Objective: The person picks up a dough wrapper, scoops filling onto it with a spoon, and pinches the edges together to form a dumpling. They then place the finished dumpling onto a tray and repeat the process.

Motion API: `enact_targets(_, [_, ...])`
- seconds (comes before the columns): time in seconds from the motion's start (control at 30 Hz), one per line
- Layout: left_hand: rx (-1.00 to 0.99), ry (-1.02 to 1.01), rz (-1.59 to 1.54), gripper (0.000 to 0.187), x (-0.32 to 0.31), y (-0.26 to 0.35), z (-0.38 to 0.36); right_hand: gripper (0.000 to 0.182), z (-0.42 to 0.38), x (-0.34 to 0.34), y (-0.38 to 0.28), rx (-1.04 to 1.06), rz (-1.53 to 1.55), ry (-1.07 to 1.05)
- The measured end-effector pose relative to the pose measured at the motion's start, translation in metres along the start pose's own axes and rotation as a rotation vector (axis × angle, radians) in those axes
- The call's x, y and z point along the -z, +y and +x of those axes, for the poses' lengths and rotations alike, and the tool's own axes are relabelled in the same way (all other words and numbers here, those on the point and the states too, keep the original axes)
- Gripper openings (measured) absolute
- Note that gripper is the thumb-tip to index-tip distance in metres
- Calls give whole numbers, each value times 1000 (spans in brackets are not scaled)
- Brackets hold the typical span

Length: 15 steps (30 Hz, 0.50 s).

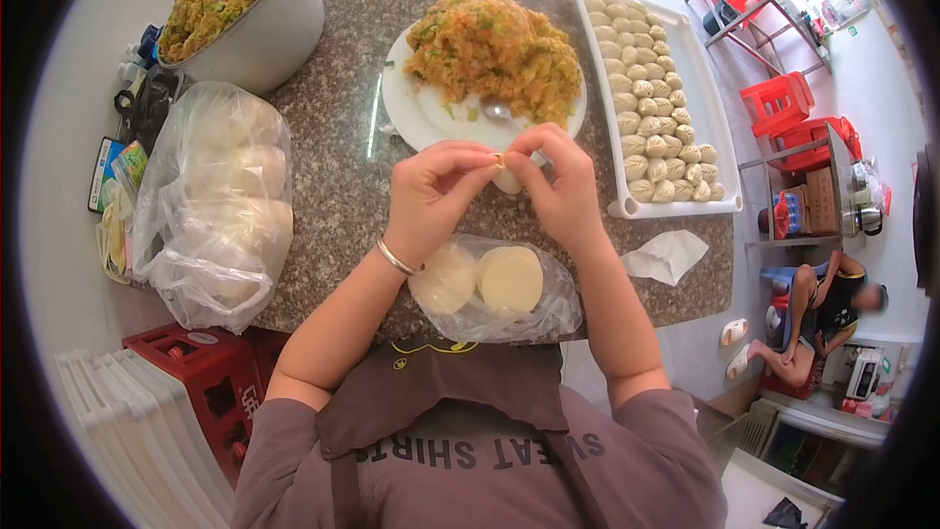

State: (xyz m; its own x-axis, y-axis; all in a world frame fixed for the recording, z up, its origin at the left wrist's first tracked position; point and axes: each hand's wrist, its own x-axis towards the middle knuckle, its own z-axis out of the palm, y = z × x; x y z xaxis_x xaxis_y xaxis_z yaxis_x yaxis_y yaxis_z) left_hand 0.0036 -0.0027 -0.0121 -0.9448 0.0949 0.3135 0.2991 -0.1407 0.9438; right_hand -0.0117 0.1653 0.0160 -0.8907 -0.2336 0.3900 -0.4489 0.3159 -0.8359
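Both hands meet over the near rim of a white plate (401, 103) heaped with orange-green filling (494, 51). Between their fingertips is a small dumpling (506, 179), pinched by my left hand (441, 191) and my right hand (560, 186). A metal spoon (497, 110) rests at the filling's edge, its handle partly hidden by my right hand. Below my hands, round dough wrappers (509, 279) lie stacked in a clear plastic bag (560, 309). At the right, a white tray (700, 88) holds rows of pleated dumplings (646, 103).
A large metal pot (274, 34) of filling stands at the back left, above a bulky plastic bag (220, 206) of wrappers. Crumpled white paper (666, 257) lies near the right edge. Beyond the table are red stools (778, 103) and a seated person (832, 313).
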Motion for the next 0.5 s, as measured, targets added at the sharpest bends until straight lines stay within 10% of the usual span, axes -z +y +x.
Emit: enact_targets(0.5, [204,14,-135,13,2,2,1,8,-1,0,2,-77,33,76])
